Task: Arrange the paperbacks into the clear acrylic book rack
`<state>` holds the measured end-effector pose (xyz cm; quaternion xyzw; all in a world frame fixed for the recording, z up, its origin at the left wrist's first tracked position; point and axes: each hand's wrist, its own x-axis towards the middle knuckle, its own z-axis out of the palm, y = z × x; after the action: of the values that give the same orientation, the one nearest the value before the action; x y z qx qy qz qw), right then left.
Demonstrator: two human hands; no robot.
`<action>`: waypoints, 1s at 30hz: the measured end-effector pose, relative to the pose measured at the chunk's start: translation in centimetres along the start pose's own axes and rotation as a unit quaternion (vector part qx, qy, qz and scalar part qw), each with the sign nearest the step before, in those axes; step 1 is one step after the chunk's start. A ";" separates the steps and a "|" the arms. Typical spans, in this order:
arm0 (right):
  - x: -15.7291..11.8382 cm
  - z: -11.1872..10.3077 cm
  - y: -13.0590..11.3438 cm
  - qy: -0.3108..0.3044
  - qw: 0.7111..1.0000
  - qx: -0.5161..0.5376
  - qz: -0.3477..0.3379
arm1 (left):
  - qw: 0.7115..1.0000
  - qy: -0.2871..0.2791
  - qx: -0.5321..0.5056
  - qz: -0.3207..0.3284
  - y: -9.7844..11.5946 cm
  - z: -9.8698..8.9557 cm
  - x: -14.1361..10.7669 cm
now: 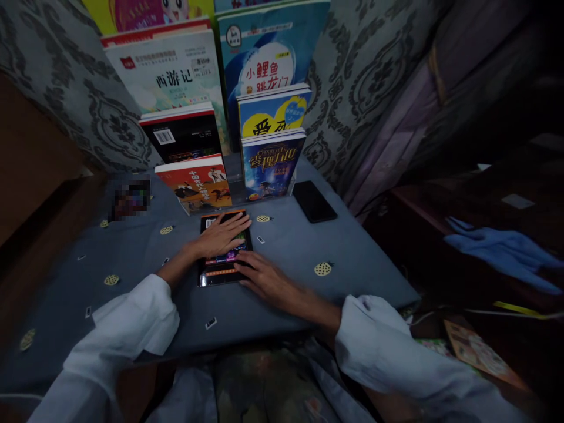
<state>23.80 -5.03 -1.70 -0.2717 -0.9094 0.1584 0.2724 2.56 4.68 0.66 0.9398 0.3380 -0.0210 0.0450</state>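
Note:
A dark book (pixel 220 273) with an orange top edge lies flat on the blue-grey tablecloth (pixel 282 299). My left hand (pixel 222 235) rests across its upper part, fingers spread and pointing right. Lower down, my right hand (pixel 262 276) touches the book's right side with its fingers extended. Neither hand is wrapped round anything. Just behind the book, tiered rows of upright books stand in a rack, with a red-orange book (pixel 198 185) at the front left and a blue book (pixel 271 167) at the front right.
A black phone (pixel 314 201) lies right of the rack. A pixelated item (pixel 130 200) is at the table's left. Patterned curtain (pixel 348 76) hangs behind. Off the table's right side are a blue cloth (pixel 502 249) and a printed booklet (pixel 482 352).

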 end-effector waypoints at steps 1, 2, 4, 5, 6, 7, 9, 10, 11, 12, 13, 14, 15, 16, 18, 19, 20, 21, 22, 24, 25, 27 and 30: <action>0.1 -0.1 -0.1 -0.002 1.000 -0.007 0.003 | 1.000 -0.001 0.001 0.003 0.1 0.0 -0.1; 0.1 -0.2 -0.2 -0.005 1.000 -0.013 0.006 | 1.000 -0.002 0.003 0.004 0.2 0.0 -0.2; 0.2 -0.4 -0.4 -0.013 1.000 -0.024 0.009 | 1.000 -0.005 0.008 0.003 0.5 0.1 -0.4; 0.2 -0.5 -0.4 -0.017 0.999 -0.029 0.010 | 1.000 -0.006 0.010 0.002 0.7 0.2 -0.6; 0.2 -0.5 -0.4 -0.022 0.999 -0.033 0.011 | 1.000 -0.006 0.012 0.001 1.0 0.2 -0.7; 0.2 -0.6 -0.5 -0.026 0.999 -0.036 0.013 | 1.000 -0.005 0.014 0.001 1.2 0.3 -0.9; 0.1 -0.5 -0.4 -0.027 0.999 -0.038 0.021 | 1.000 -0.003 0.012 0.004 1.9 0.4 -1.4; 0.0 -0.5 -0.4 -0.021 0.999 -0.038 0.030 | 1.000 -0.002 0.010 0.005 2.2 0.3 -1.6; 0.0 -0.5 -0.4 -0.013 0.998 -0.038 0.041 | 1.000 -0.002 0.007 0.006 2.6 0.3 -1.8; -0.1 -0.5 -0.5 -0.004 0.998 -0.040 0.054 | 1.000 -0.003 0.004 0.007 2.9 0.3 -2.1; -0.1 -0.5 -0.5 0.006 0.997 -0.044 0.067 | 1.000 -0.004 0.000 0.008 3.3 0.2 -2.3; -0.2 -0.5 -0.5 0.015 0.995 -0.050 0.079 | 1.000 -0.004 -0.003 0.008 3.8 0.2 -2.6; -0.2 -0.5 -0.5 0.023 0.994 -0.056 0.089 | 1.000 -0.003 -0.006 0.009 4.2 0.2 -2.9; -0.3 -0.6 -0.5 0.028 0.993 -0.060 0.094 | 1.000 0.000 -0.009 0.010 4.6 0.2 -3.2; -0.4 -0.4 -0.4 0.040 0.993 -0.063 0.094 | 1.000 0.005 -0.012 0.016 5.4 0.3 -3.8; -0.5 -0.3 -0.2 0.047 0.993 -0.060 0.091 | 1.000 0.006 -0.012 0.019 5.8 0.3 -4.1; -0.6 -0.1 0.0 0.052 0.993 -0.056 0.087 | 1.000 0.006 -0.011 0.021 6.1 0.4 -4.3; -0.7 0.2 0.3 0.057 0.994 -0.051 0.082 | 1.000 0.005 -0.011 0.021 6.4 0.4 -4.6; -0.7 0.4 0.6 0.057 0.994 -0.047 0.076 | 1.000 0.003 -0.010 0.020 6.7 0.5 -4.8; -0.9 0.8 1.1 0.044 0.996 -0.038 0.063 | 1.000 0.003 -0.006 0.014 7.2 0.5 -5.2; -0.9 0.9 1.3 0.030 0.997 -0.033 0.055 | 1.000 0.005 -0.004 0.013 7.4 0.5 -5.4; -1.0 0.9 1.5 -0.003 0.999 -0.022 0.036 | 1.000 0.014 -0.002 0.015 8.0 0.5 -5.9; -1.1 0.5 1.2 -0.048 0.999 -0.013 0.008 | 0.999 0.030 -0.008 0.020 9.1 0.6 -7.0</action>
<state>24.82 -4.77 -3.08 -0.2748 -0.9209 0.1620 0.2240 3.02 -6.80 1.20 0.9463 0.3204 0.0110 0.0423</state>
